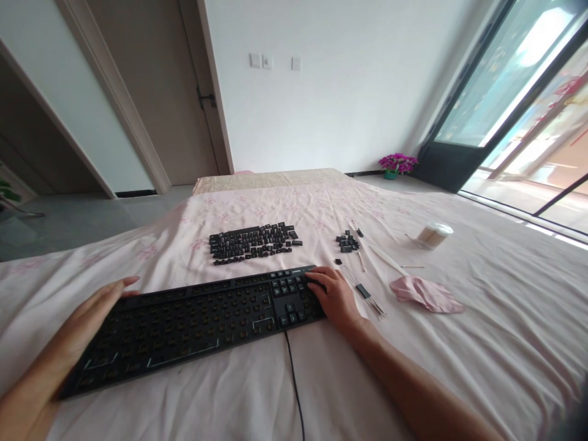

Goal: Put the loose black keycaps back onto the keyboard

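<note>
A black computer keyboard (197, 318) lies at a slant on the pink sheet, its left end nearer to me. Most of its keycaps are off, leaving bare switch sockets and a few wire stabilizers; keys remain in the right-hand blocks. My left hand (98, 306) grips the left end, with fingers reaching past the far corner. At the other end, my right hand (335, 297) holds the right edge, fingertips on the top near the number pad. Beyond the keyboard sit a large group of loose keycaps (250, 242) and a smaller pile of keycaps (348, 241).
Right of the keyboard are a dark-handled wire keycap puller (364, 291), a pink cloth (427, 294) and a clear tub of cotton swabs (434, 235). Loose swabs lie between them. A black cable (294, 380) runs from the keyboard toward me.
</note>
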Available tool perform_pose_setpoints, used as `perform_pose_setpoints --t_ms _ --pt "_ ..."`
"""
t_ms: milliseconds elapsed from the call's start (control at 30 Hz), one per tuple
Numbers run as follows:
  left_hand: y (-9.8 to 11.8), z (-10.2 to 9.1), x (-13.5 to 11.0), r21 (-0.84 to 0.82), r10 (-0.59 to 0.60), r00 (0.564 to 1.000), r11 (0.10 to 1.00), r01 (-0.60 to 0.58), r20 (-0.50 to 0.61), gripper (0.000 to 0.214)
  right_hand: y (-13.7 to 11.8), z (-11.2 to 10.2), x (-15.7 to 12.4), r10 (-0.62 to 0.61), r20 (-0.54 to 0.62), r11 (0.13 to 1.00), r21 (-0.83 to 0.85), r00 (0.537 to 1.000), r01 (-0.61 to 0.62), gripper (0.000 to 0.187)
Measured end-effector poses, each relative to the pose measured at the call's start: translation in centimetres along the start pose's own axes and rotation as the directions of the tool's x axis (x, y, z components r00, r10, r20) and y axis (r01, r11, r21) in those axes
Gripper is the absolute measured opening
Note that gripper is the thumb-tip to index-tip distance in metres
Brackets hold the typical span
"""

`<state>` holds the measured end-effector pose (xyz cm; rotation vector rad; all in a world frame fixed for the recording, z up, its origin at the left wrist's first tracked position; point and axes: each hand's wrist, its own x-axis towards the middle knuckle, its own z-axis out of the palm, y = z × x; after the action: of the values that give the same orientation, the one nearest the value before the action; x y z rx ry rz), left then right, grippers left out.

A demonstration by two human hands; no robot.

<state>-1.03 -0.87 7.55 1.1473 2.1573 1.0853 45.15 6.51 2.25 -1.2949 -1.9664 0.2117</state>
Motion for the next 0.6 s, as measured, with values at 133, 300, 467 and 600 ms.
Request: perform_pose_setpoints --t_ms 133,300,467,600 --pt "-2.0 1.7 0.3 -0.162 -0.055 0.998 0.985 0.060 0.036 0.048 -0.4 -0.6 0.1 -0.051 -0.019 0.995 -0.087 0.999 0.049 0.017" --pt "-2.3 3.2 -0.2 -0.142 0.006 1.000 0.990 -0.007 -0.004 0.046 -1.3 -1.1 0.2 -0.143 0.032 0.978 -0.152 0.989 0.146 0.013" --pt "-1.7 3.5 -0.6 -0.117 -0.005 0.998 0.993 0.011 0.055 0.052 -2.1 -1.4 0.3 -0.205 0.124 0.946 -0.230 0.971 0.229 0.012" --pt "-2.4 3.8 -0.2 -0.044 0.005 0.997 0.999 -0.002 0.074 0.045 -2.6 -1.6 0.8 -0.206 0.212 0.916 -0.303 0.955 0.265 0.012"
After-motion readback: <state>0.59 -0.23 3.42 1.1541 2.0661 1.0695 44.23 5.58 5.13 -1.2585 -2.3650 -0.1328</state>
